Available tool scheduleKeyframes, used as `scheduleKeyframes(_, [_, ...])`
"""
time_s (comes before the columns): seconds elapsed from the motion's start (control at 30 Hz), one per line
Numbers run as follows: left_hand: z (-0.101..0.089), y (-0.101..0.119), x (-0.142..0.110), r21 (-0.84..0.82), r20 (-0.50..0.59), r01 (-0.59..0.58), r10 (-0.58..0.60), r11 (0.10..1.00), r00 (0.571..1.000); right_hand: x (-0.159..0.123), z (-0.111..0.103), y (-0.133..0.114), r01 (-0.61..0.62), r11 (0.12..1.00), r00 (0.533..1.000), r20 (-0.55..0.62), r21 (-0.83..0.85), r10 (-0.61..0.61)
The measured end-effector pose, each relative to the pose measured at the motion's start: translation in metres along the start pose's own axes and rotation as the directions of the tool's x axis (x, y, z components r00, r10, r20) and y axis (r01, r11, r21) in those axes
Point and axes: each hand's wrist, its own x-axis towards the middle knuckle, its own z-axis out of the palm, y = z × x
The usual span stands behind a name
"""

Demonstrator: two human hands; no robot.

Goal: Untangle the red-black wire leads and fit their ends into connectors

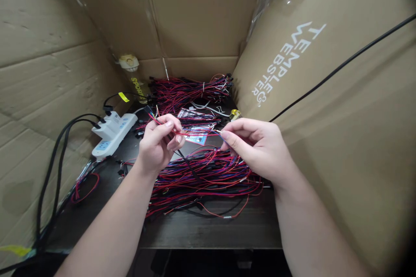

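Between my two hands runs a thin wire harness point(198, 133) of red, blue and black wires, held above the table. My left hand point(162, 138) is closed round it near a dark connector point(148, 110), which sticks out past the fingers with a few coloured wires. With thumb and forefinger my right hand point(248, 143) pinches the other end, where a pale tip shows. Below the hands lies a large pile of red, blue and black wires point(208, 177). Farther back, a smaller row of wires point(198, 120) rests near a blue-and-white printed card point(197, 136).
A tied bundle of red and black wires point(191, 93) lies against the rear cardboard wall point(201, 17). On the left stand a white power strip point(115, 134) with black cables and a yellow-labelled bottle point(134, 80). A printed cardboard panel point(341, 104) closes off the right, crossed by a black cable point(341, 67).
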Motion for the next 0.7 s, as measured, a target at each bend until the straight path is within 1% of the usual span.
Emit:
scheduleKeyframes(0.07, [0.0,-0.001,0.0,0.017,-0.002,-0.004,0.004,1.0,1.0,-0.001,0.0,-0.001,-0.09,0.994,0.995,0.047,0.069,0.087])
scheduleKeyframes(0.1, [0.0,-0.001,0.001,0.024,-0.006,-0.008,0.008,1.0,1.0,-0.002,-0.001,-0.002,-0.135,0.989,0.988,0.087,0.068,0.129])
scheduleKeyframes(0.17, [0.0,0.0,0.001,0.027,-0.012,-0.016,0.016,0.999,1.0,-0.003,-0.004,-0.004,-0.203,0.979,0.964,0.179,0.018,0.197])
scheduleKeyframes(0.27, [-0.001,-0.001,0.0,0.019,0.002,-0.011,0.011,1.0,1.0,-0.005,-0.011,-0.006,-0.24,0.971,0.926,0.295,-0.02,0.235])
scheduleKeyframes(0.3, [-0.001,-0.001,-0.001,0.019,0.017,-0.003,0.003,1.0,1.0,-0.004,-0.013,-0.006,-0.258,0.966,0.905,0.349,-0.007,0.245])
scheduleKeyframes(0.33, [-0.001,-0.001,-0.001,0.022,0.036,0.006,-0.007,1.0,0.999,-0.004,-0.015,-0.005,-0.29,0.957,0.871,0.417,0.011,0.259])
scheduleKeyframes(0.4, [-0.001,-0.002,-0.004,0.036,0.081,0.024,-0.027,0.999,0.996,-0.002,-0.017,-0.003,-0.368,0.929,0.777,0.564,0.048,0.279])
scheduleKeyframes(0.43, [-0.001,-0.002,-0.005,0.045,0.099,0.029,-0.034,0.999,0.995,-0.001,-0.017,-0.002,-0.391,0.918,0.743,0.61,0.063,0.275])
scheduleKeyframes(0.47, [-0.001,-0.003,-0.006,0.056,0.113,0.034,-0.04,0.998,0.993,0.0,-0.017,0.0,-0.392,0.917,0.738,0.622,0.078,0.262])
scheduleKeyframes(0.5, [-0.001,-0.003,-0.006,0.066,0.122,0.036,-0.044,0.997,0.992,0.0,-0.016,0.001,-0.369,0.925,0.76,0.602,0.088,0.246])
scheduleKeyframes(0.57, [-0.001,-0.003,-0.007,0.079,0.127,0.038,-0.048,0.996,0.991,0.002,-0.013,0.003,-0.305,0.948,0.827,0.517,0.085,0.22])
scheduleKeyframes(0.6, [0.0,-0.003,-0.007,0.08,0.128,0.04,-0.05,0.996,0.99,0.002,-0.011,0.003,-0.285,0.955,0.851,0.48,0.079,0.214])
scheduleKeyframes(0.63, [0.0,-0.003,-0.007,0.079,0.128,0.041,-0.051,0.996,0.99,0.002,-0.009,0.004,-0.275,0.958,0.865,0.455,0.081,0.21])
scheduleKeyframes(0.7, [0.0,-0.003,-0.007,0.076,0.123,0.039,-0.048,0.996,0.991,0.003,-0.006,0.003,-0.279,0.954,0.873,0.442,0.107,0.206])
